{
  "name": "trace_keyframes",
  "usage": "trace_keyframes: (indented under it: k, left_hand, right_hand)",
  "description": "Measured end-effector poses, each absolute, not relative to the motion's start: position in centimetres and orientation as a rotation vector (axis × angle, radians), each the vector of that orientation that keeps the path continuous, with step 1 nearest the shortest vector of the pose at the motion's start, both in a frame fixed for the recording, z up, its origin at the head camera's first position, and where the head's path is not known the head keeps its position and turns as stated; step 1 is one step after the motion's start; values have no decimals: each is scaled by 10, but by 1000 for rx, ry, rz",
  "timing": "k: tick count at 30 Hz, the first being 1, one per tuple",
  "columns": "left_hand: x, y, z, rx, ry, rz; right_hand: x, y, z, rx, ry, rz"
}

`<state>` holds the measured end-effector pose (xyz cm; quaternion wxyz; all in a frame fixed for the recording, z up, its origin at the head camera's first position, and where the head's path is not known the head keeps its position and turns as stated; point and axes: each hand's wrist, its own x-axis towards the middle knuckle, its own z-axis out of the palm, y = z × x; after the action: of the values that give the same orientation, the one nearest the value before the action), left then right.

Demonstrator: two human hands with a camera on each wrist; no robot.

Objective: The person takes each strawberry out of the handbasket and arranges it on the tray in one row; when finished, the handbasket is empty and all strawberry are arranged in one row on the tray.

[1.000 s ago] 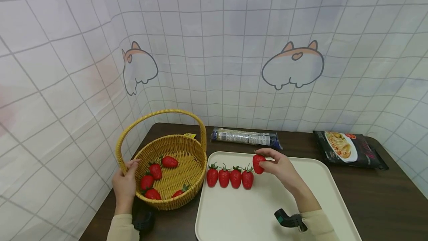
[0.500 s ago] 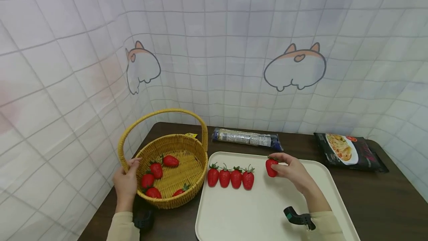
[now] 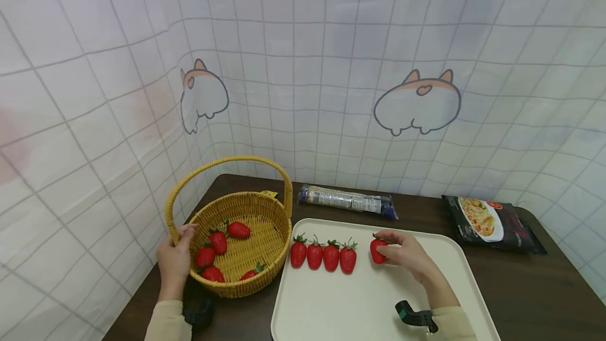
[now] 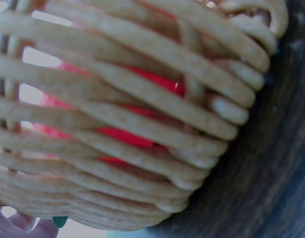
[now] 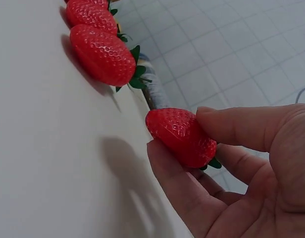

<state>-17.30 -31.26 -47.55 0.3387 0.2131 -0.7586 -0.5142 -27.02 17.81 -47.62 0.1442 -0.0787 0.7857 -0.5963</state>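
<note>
My right hand (image 3: 409, 257) pinches a red strawberry (image 5: 179, 136) between thumb and fingers, with its green leaves toward the palm side. The strawberry hangs low over the cream tray (image 3: 331, 304), to the right of a row of several strawberries (image 3: 347, 259) that lie side by side with leaves toward the back. In the right wrist view a shadow falls on the tray below the hand. My left hand (image 3: 174, 262) grips the left rim of the yellow wicker basket (image 3: 255, 278) at the foot of its handle. Several strawberries (image 3: 239, 229) lie inside it; red shows through the weave in the left wrist view.
Behind the tray lies a long clear-and-blue packet (image 3: 347, 200). A black food packet (image 3: 492, 225) with a noodle picture rests at the back right of the dark table (image 3: 535, 288). A gridded white curtain (image 3: 303, 93) hangs close behind and to the left.
My right hand has carried its strawberry to the right, away from the row, and then lowered it toward the tray. My left hand has stayed on the basket.
</note>
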Motion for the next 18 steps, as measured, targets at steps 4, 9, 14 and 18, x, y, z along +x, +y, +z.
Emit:
trace_keyframes:
  k: [4, 9, 14, 18]
  left_hand:
    - [-172, -313, -475, 554, -1968, -1357]
    - [-171, -313, -475, 573, -1952, -1375]
    - [-171, -313, -476, 569, -1953, -1391]
    - [-171, -314, -476, 569, -1967, -1387]
  right_hand:
    - [-271, 175, -480, -218, 2262, -1712]
    - [-270, 171, -484, -197, 2275, -1678]
    - [-268, 168, -485, -205, 2285, -1642]
    - [-267, 167, -486, -214, 2265, -1636]
